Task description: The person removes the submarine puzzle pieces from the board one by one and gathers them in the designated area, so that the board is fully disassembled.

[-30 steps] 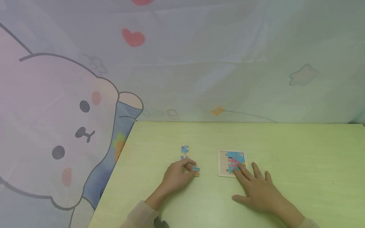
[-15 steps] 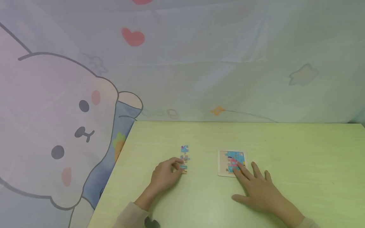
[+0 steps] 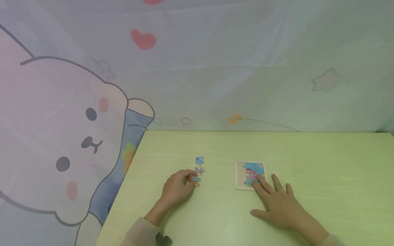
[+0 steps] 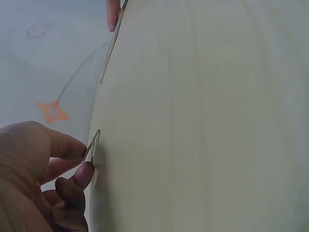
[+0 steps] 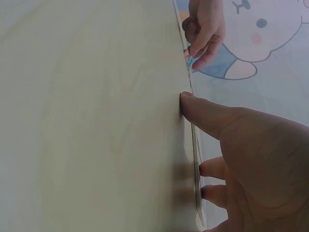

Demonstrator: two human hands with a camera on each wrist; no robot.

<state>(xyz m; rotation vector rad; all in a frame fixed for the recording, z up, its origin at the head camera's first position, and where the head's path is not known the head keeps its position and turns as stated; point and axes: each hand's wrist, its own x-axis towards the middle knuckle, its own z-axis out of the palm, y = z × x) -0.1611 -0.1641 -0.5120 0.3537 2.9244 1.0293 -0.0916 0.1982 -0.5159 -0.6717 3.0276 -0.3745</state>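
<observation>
My left hand (image 3: 178, 187) pinches a blue-and-tan jigsaw piece (image 3: 197, 180) between thumb and fingers. In the left wrist view this held piece (image 4: 91, 146) is tilted, one edge lifted. Just beyond it lie a pink-and-tan jigsaw piece (image 3: 199, 170) and a blue one (image 3: 199, 160). My right hand (image 3: 281, 205) is spread flat, its fingertips on the puzzle board (image 3: 241, 176). Several joined pieces (image 3: 254, 168) with a pink figure on blue fill the board's right part; its left strip shows bare tan. In the right wrist view the thumb (image 5: 203, 108) touches the tabletop beside the board.
The pale yellow-green table (image 3: 323, 164) extends to both sides and ends at a printed cloth backdrop (image 3: 246, 68). A cartoon animal (image 3: 77, 136) is printed on its left. A dark object (image 3: 163, 239) shows at the left sleeve (image 3: 141, 232).
Over the last second my left hand has moved left with the held piece, to beside the loose pieces, then shifted only slightly. My right hand has stayed on the board.
</observation>
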